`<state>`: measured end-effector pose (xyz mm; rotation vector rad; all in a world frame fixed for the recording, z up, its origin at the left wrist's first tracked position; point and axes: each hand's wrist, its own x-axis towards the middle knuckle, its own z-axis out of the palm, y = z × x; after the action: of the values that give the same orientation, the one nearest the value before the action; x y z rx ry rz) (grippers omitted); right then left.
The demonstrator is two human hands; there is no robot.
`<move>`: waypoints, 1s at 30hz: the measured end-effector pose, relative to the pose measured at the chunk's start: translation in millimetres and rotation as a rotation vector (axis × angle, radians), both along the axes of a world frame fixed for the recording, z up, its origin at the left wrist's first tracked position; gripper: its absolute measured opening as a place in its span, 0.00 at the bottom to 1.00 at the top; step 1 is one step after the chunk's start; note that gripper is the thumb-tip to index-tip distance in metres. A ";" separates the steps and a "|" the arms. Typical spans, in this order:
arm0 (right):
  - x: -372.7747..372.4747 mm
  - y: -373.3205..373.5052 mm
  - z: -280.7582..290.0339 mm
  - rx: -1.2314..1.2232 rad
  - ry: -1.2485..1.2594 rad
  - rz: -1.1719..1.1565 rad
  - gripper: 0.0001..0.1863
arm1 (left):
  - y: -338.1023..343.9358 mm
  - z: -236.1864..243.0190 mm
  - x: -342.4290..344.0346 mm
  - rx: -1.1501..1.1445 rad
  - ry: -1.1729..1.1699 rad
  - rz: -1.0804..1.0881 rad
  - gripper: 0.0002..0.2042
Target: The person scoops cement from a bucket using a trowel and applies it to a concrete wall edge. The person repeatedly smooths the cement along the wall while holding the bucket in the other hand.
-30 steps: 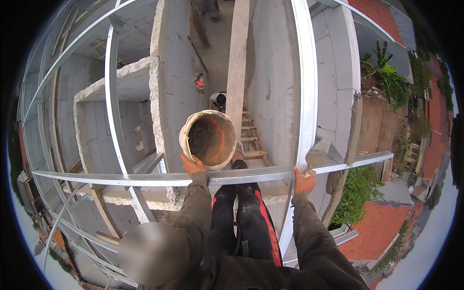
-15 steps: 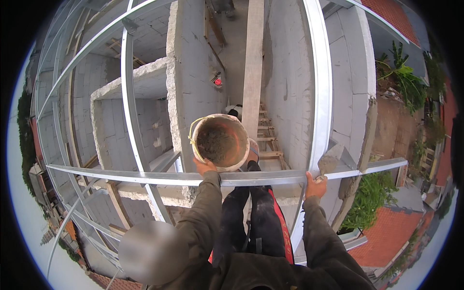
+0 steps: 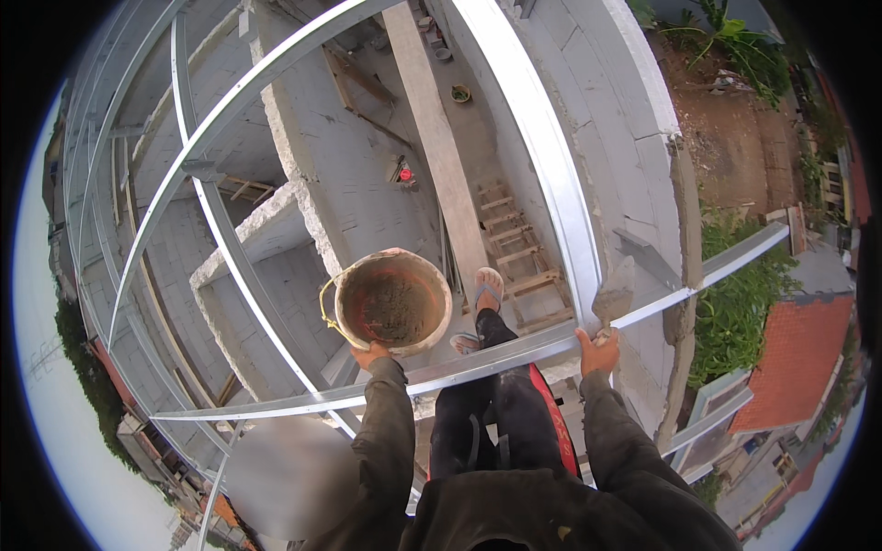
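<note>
My left hand (image 3: pixel 370 354) grips the near rim of a round, mortar-crusted bucket (image 3: pixel 443 323) with a yellow cord handle. Wet grey mortar (image 3: pixel 397 308) lies in its bottom. The bucket is just beyond a metal roof beam (image 3: pixel 459 364) that runs across in front of me. My right hand (image 3: pixel 598 351) is closed around a trowel (image 3: pixel 614 296), whose handle is mostly hidden by the fingers. Its mortar-smeared blade points away from me, over the joint of two metal beams. That hand is against the crosswise beam.
Below, a long wooden plank (image 3: pixel 432 129) spans away between grey block walls. One sandalled foot (image 3: pixel 489 289) is on it. A wooden ladder (image 3: pixel 519 253) stands lower to its right. Another steel beam (image 3: pixel 542 138) runs forward. A block wall edge (image 3: pixel 678 211) drops off to the right.
My view has turned, so the beams and plank now slant. The bucket appears farther left of my legs, still in my left hand. Both feet now show. The trowel remains in my right hand.
</note>
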<state>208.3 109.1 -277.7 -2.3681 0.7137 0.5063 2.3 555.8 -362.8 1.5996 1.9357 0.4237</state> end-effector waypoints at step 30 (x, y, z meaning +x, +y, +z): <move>4.4 13.7 17.2 0.032 -0.001 -0.017 0.46 | 114.3 321.8 73.9 -0.257 -0.829 0.166 0.28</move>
<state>212.7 122.8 -260.4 -2.3302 0.7193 0.5053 76.2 670.1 -40.9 0.8840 1.3971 0.7316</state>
